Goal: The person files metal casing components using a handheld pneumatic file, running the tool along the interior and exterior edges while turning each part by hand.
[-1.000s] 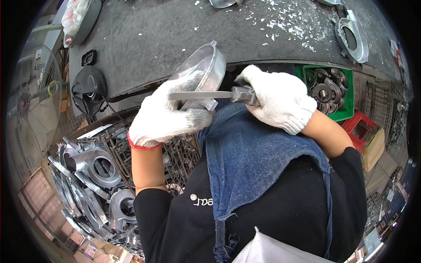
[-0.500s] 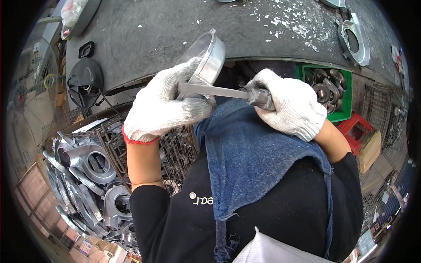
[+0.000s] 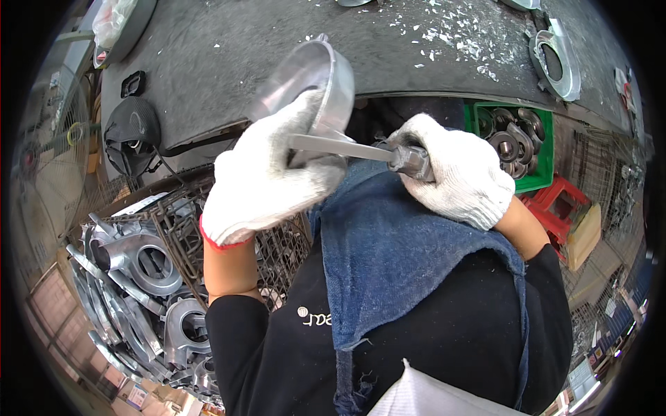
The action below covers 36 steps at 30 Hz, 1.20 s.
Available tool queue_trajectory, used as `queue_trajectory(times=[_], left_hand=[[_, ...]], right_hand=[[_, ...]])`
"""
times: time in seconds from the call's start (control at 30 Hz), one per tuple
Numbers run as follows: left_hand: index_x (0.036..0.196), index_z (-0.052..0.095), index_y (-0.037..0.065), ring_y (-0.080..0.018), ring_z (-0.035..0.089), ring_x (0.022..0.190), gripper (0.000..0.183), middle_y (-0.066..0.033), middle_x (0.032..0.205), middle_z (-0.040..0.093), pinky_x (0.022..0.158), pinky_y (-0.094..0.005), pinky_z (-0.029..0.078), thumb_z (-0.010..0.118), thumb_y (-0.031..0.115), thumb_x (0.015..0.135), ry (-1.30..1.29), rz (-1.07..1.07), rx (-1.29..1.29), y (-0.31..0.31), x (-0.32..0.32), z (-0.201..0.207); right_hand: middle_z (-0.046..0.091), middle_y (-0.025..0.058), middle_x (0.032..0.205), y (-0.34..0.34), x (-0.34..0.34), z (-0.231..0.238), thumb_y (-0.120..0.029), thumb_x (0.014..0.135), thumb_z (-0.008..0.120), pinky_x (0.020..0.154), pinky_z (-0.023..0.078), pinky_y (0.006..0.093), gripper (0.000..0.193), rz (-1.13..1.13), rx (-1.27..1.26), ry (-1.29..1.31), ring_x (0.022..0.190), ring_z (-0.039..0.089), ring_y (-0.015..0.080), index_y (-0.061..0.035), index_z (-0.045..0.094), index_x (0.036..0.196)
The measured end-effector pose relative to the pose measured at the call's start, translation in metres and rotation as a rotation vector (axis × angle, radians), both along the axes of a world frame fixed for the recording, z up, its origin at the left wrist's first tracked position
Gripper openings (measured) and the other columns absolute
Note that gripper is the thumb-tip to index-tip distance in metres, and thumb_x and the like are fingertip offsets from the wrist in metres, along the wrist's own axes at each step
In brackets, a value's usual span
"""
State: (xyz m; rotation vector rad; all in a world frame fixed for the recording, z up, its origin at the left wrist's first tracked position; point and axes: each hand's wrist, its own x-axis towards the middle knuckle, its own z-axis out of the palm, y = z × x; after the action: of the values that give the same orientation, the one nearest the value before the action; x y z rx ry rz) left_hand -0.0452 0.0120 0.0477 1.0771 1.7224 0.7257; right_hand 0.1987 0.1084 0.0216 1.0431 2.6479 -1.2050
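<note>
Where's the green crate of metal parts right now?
The green crate sits at the person's right, under the grey workbench edge, just beyond the right hand and above a red stool.

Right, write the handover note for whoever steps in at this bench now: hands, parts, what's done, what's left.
Left hand, in a white knit glove, grips the round metal casting and holds it tilted over the near edge of the grey workbench.
Right hand, gloved too, holds the file by its handle, blade laid across the casting's lower rim.
Metal chips lie on the bench, so some filing is done; how far this rim has got cannot be told.
More castings are heaped in the wire basket at lower left, and darker parts fill the green crate on the right.
</note>
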Motion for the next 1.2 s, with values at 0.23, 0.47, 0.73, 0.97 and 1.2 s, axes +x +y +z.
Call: queue_trajectory(times=[0.23,0.47,0.73,0.97,1.2], left_hand=[[0.131,0.062,-0.001,-0.0202,0.071,0.087,0.067,-0.0166,0.098,0.072,0.079,-0.0326,0.056,0.082,0.031,0.076,0.143,-0.131,0.298,0.025,0.010,-0.005],[0.140,0.047,-0.004,-0.0194,0.063,0.097,0.057,-0.0139,0.117,0.065,0.089,-0.0352,0.052,0.067,0.018,0.092,-0.215,-0.213,0.291,0.020,0.022,-0.038],[0.147,0.037,0.000,-0.0189,0.061,0.102,0.075,-0.0150,0.119,0.063,0.092,-0.0357,0.051,0.074,0.022,0.085,-0.233,-0.095,0.126,0.008,0.033,-0.031],[0.143,0.043,-0.001,-0.0241,0.066,0.091,0.067,-0.0140,0.109,0.067,0.082,-0.0339,0.054,0.072,0.015,0.084,0.185,0.004,0.173,0.004,0.044,-0.022],[0.141,0.049,0.000,-0.0284,0.073,0.094,0.067,-0.0184,0.107,0.071,0.084,-0.0366,0.056,0.074,0.016,0.080,0.403,-0.181,0.227,0.012,0.049,-0.016]], right_hand=[[0.069,0.0075,0.072,0.013,0.007,-0.007,-0.019,0.087,0.072,0.060,0.055,0.0346,0.031,-0.274,-0.039,0.249,0.061,0.070,0.0224,-0.0111,0.057,0.112],[0.067,0.0046,0.068,0.021,0.023,-0.004,-0.013,0.090,0.071,0.055,0.052,0.0280,0.027,-0.435,-0.157,0.206,0.053,0.067,0.0128,-0.0061,0.056,0.112],[0.073,0.0140,0.090,0.017,-0.004,-0.005,-0.031,0.089,0.067,0.072,0.057,0.0452,0.034,-0.046,0.041,-0.060,0.082,0.072,0.0364,-0.0170,0.056,0.118],[0.072,0.0097,0.080,0.020,0.002,0.001,-0.030,0.090,0.068,0.067,0.056,0.0434,0.031,-0.245,-0.025,0.102,0.076,0.072,0.0336,-0.0165,0.056,0.115],[0.071,0.0074,0.092,0.025,-0.003,-0.014,-0.024,0.093,0.071,0.071,0.057,0.0359,0.037,-0.152,0.281,0.138,0.080,0.072,0.0251,-0.0129,0.057,0.125]])
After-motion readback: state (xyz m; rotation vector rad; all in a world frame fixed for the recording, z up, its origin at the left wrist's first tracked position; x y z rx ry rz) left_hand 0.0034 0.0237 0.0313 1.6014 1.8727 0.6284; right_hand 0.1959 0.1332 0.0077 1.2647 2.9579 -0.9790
